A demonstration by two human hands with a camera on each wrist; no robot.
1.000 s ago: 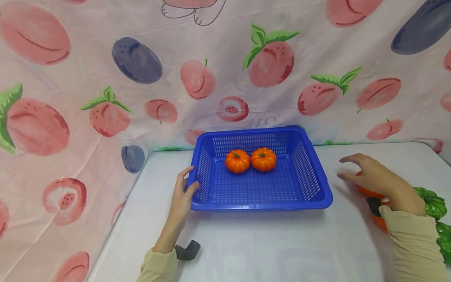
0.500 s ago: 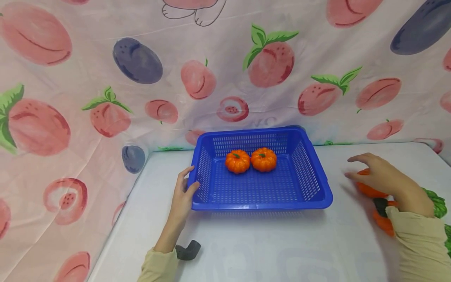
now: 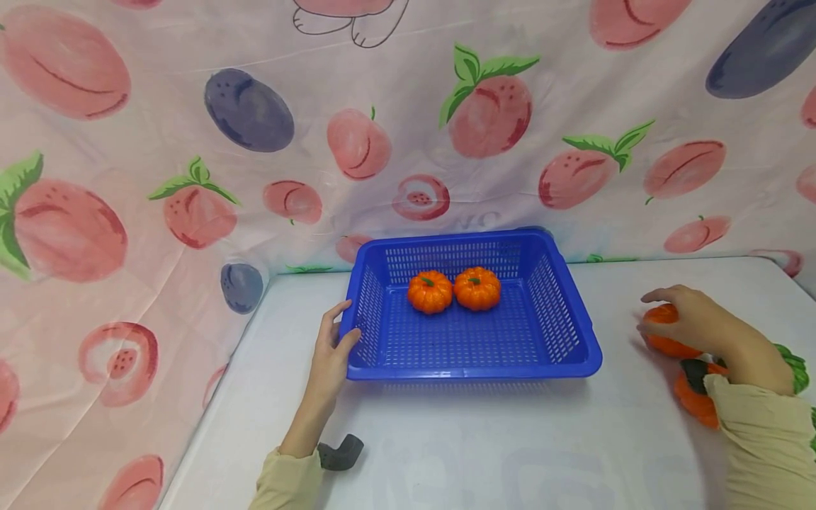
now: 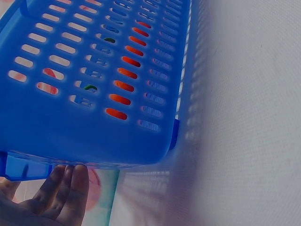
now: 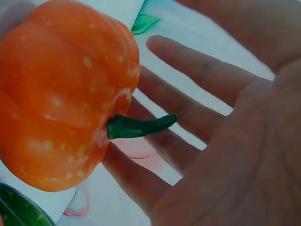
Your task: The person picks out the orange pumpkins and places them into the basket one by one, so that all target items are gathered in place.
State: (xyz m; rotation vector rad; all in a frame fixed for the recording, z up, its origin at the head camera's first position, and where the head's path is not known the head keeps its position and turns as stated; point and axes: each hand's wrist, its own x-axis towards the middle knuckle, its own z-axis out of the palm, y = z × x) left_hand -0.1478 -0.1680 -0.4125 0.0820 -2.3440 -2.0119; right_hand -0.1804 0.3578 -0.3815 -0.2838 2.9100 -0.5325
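A blue plastic basket (image 3: 472, 372) stands on the white table with two small orange pumpkins inside, a left pumpkin (image 3: 430, 292) and a right pumpkin (image 3: 477, 289). My left hand (image 3: 330, 358) holds the basket's left rim, thumb over the edge; in the left wrist view its fingers (image 4: 77, 188) lie against the outside. My right hand (image 3: 698, 326) hovers over another orange pumpkin (image 3: 669, 343) right of the basket, fingers spread. The right wrist view shows that speckled pumpkin (image 5: 66, 99) with its green stem toward the palm, the fingers extended beside it.
Nearer me, an orange and dark green pumpkin (image 3: 696, 400) lies partly under the right wrist. Green ribbed vegetables (image 3: 793, 368) show beyond the right sleeve. A dark grey curved piece (image 3: 342, 453) lies by the left wrist. Fruit-print cloth (image 3: 408, 142) hangs behind the table.
My right hand has moved right and slightly down, coming over the orange pumpkin, which is now more visible. The left hand and the basket have stayed in place.
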